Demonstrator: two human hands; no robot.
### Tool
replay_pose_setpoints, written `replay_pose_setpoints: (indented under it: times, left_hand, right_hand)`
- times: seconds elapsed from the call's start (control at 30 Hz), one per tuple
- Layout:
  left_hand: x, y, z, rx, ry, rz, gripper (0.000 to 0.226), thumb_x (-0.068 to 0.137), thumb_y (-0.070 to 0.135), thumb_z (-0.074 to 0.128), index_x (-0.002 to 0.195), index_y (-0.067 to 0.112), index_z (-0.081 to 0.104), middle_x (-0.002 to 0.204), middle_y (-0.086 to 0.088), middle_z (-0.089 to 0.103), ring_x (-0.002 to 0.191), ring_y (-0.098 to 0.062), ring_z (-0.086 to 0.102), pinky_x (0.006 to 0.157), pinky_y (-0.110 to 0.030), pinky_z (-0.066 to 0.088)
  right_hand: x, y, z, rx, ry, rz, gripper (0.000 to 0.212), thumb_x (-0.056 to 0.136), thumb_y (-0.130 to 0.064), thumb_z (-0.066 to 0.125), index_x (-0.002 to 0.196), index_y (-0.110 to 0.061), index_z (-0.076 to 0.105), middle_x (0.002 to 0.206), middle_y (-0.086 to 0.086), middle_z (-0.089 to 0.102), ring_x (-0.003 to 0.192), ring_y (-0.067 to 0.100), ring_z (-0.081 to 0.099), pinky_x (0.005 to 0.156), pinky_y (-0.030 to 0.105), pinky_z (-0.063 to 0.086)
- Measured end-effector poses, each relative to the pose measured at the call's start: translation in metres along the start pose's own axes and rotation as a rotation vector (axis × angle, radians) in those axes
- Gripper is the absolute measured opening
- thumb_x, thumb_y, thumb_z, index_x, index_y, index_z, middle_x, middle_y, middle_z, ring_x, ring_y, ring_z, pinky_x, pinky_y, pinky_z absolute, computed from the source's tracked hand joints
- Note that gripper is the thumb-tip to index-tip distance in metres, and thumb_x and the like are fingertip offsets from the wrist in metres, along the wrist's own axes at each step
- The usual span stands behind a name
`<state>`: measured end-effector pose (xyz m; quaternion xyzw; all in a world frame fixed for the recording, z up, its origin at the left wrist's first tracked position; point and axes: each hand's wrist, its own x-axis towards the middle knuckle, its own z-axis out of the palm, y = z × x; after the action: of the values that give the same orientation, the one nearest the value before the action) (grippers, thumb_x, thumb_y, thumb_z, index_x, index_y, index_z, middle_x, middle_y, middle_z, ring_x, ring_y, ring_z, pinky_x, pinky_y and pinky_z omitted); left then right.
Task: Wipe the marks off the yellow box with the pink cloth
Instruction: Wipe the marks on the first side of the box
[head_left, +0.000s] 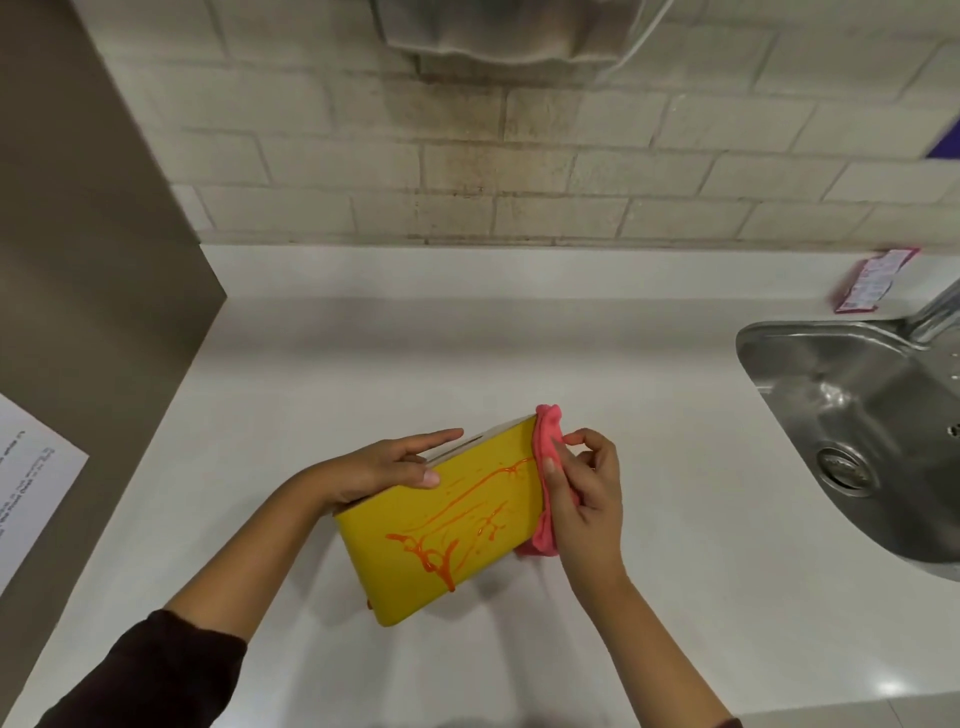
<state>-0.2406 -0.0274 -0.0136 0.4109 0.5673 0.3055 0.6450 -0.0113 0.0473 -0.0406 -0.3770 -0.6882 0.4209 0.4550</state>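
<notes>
Yellow box: being held tilted over the white counter, near its front middle, broad face turning up toward the camera; touching the counter or not, impossible to tell.
Orange marks: running in glossy streaks across that broad face, gathering thickest toward the lower left and dripping over the bottom edge.
Left hand: gripping the box's upper left end, thumb pressing flat on the yellow face, index finger stretching straight along the top edge, remaining fingers hiding behind the box.
Right hand: pinching the pink cloth, thumb lying along it, index finger curling down onto it, other fingers curling in toward the palm.
Pink cloth: hanging bunched along the box's right edge, touching it from the top corner down past the lower corner.
Dark sleeve: covering the left forearm at the lower left.
Steel sink: sitting in the counter at the right, well apart from the box, drain showing.
Faucet: leaning in from the right edge above the sink.
Pink-edged packet: lying flat on the counter behind the sink, near the brick wall.
Printed sheet: sticking to the grey panel at the far left.
</notes>
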Motion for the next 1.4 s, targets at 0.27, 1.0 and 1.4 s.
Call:
replay_pose_setpoints:
  times: [0.27, 1.0, 1.4]
  left_hand:
    - [0.002, -0.004, 0.001, 0.017, -0.004, 0.006, 0.09, 0.041, 0.068, 0.079, 0.122, 0.053, 0.043, 0.124, -0.007, 0.06, 0.105, -0.026, 0.066, 0.088, -0.037, 0.055]
    - [-0.003, -0.005, 0.006, 0.051, 0.049, 0.01, 0.093, 0.038, 0.07, 0.077, 0.123, 0.05, 0.044, 0.133, -0.01, 0.053, 0.112, -0.03, 0.06, 0.097, -0.047, 0.049]
    - [-0.001, -0.003, 0.009, 0.06, 0.116, -0.029, 0.104, 0.042, 0.064, 0.078, 0.13, 0.055, 0.023, 0.134, -0.013, 0.048, 0.113, -0.028, 0.059, 0.092, -0.038, 0.052]
  right_hand:
    - [0.004, 0.003, -0.003, -0.291, -0.011, -0.185, 0.022, 0.091, -0.028, 0.05, 0.104, -0.02, 0.066, 0.089, -0.008, 0.06, 0.079, 0.001, 0.054, 0.068, 0.003, 0.038]
    - [-0.003, -0.008, 0.001, -0.321, -0.104, -0.281, 0.034, 0.093, -0.029, 0.043, 0.115, -0.015, 0.064, 0.094, -0.011, 0.063, 0.084, -0.002, 0.055, 0.071, 0.008, 0.043]
    - [0.01, -0.011, 0.006, -0.307, -0.006, -0.131, 0.024, 0.092, -0.025, 0.046, 0.104, -0.019, 0.066, 0.088, -0.01, 0.067, 0.075, -0.003, 0.057, 0.066, 0.01, 0.044]
